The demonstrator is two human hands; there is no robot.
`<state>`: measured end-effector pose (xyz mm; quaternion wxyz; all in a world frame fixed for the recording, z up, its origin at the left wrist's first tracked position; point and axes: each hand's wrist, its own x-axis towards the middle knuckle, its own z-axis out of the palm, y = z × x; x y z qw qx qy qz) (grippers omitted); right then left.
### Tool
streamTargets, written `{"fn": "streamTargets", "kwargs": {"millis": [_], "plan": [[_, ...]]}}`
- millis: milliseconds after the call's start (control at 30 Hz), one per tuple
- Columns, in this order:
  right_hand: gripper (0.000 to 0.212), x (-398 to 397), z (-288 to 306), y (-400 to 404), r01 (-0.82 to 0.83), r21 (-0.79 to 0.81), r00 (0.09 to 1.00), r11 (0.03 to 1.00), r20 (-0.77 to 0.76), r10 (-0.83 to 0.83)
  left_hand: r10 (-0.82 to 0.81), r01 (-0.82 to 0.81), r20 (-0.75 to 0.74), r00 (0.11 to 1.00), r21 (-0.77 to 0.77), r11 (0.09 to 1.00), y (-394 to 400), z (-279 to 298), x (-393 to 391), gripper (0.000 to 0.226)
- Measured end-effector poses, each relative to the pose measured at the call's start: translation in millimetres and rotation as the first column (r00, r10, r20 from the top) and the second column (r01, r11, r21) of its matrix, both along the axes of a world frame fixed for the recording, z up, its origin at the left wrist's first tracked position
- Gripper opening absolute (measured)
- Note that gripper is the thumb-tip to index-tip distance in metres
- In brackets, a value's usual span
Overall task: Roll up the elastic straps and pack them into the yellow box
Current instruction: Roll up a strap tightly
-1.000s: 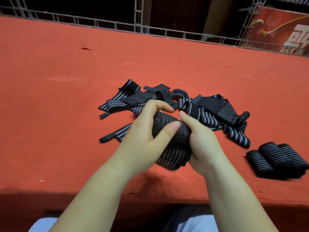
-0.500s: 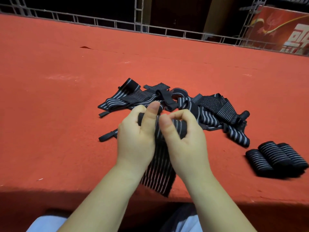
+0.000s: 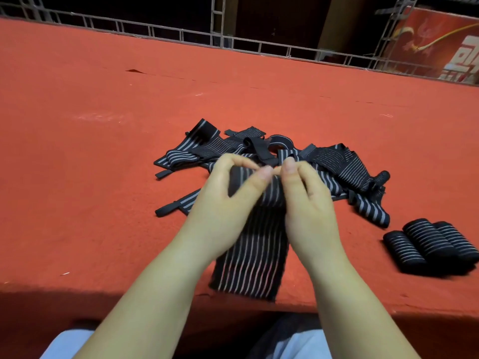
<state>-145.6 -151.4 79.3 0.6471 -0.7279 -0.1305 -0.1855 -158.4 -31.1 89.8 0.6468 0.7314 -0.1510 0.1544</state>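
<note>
Your left hand (image 3: 223,200) and right hand (image 3: 308,203) both pinch the strap's (image 3: 252,257) top end between them; its free length trails toward you over the worktop (image 3: 90,177).

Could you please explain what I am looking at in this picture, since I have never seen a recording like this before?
There is no machine here: a person wears a camera on the head, looking down at their own two bare hands. The left hand and right hand both pinch the top of a black striped strap, whose loose end hangs toward the near edge of the red table. Behind the hands lies a pile of unrolled straps. To the right sit three rolled straps, side by side. No yellow box shows in this view.
</note>
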Motion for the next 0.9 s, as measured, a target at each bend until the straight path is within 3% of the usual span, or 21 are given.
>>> {"fn": "streamTargets", "kwargs": {"millis": [67,133,200,233,300,400,500,533,600,667,733,800,867,900], "plan": [[0.037,6.1,1.0,-3.2,-0.07,0.247,0.923,0.966,-0.351,0.156,-0.031,0.026,0.042,0.999,0.1,0.995,4.1,-6.5,0.4,0.029],[0.035,4.2,1.6,-3.4,-0.017,0.291,0.87,0.957,-0.467,0.157,-0.11,0.113,-0.04,0.993,0.095,0.989,6.1,-8.4,-0.2,0.032],[0.038,-2.3,1.7,1.4,0.03,0.123,0.953,0.992,-0.302,0.009,-0.113,0.118,-0.127,0.985,0.03,0.993,3.5,-8.0,1.3,0.03],[0.039,-5.8,0.4,3.7,0.109,0.02,0.985,0.994,-0.139,-0.106,-0.068,0.07,-0.156,0.985,0.005,0.998,0.9,-8.5,2.8,0.032],[0.039,-12.3,-0.7,9.1,0.191,-0.062,0.981,0.98,0.044,-0.188,0.087,-0.084,-0.156,0.984,0.025,0.996,-4.2,-9.0,4.6,0.046],[0.047,-10.4,-4.1,9.7,0.172,-0.037,0.985,0.984,0.034,-0.17,0.234,-0.236,0.025,0.972,0.104,0.966,-7.3,-16.9,4.5,0.049],[0.05,-5.8,-5.9,8.3,0.178,0.001,0.983,0.984,0.045,-0.178,0.246,-0.26,0.126,0.961,0.111,0.959,-7.1,-23.9,1.7,0.047],[0.047,-7.6,-6.2,8.8,0.189,-0.007,0.977,0.982,0.097,-0.188,0.225,-0.231,0.089,0.97,0.068,0.971,-8.4,-22.3,0.4,0.05],[0.039,-10.1,-11.0,8.2,0.258,-0.096,0.927,0.961,0.303,-0.219,0.116,-0.12,-0.135,0.984,-0.02,0.993,-7.3,-15.8,1.3,0.069],[0.035,-11.0,-15.4,5.5,0.316,-0.196,0.849,0.928,0.495,-0.185,-0.1,0.05,-0.427,0.899,-0.129,0.99,1.1,-13.5,5.9,0.082],[0.033,-9.8,-18.3,4.0,0.282,-0.223,0.839,0.933,0.529,-0.127,-0.213,0.135,-0.491,0.845,-0.188,0.973,7.3,-10.6,8.2,0.088],[0.028,-8.2,-14.2,4.3,0.206,-0.174,0.918,0.963,0.376,-0.128,-0.151,0.099,-0.386,0.91,-0.15,0.984,8.4,-9.7,7.9,0.072],[0.035,-3.1,-7.1,1.6,0.063,-0.043,0.997,0.997,0.037,-0.061,-0.086,0.071,-0.261,0.962,-0.067,0.995,7.8,-11.8,6.6,0.042],[0.041,0.9,-5.3,-2.4,-0.047,0.074,0.984,0.996,-0.168,0.059,-0.109,0.099,-0.224,0.968,-0.055,0.994,7.3,-12.1,4.4,0.031]]}}
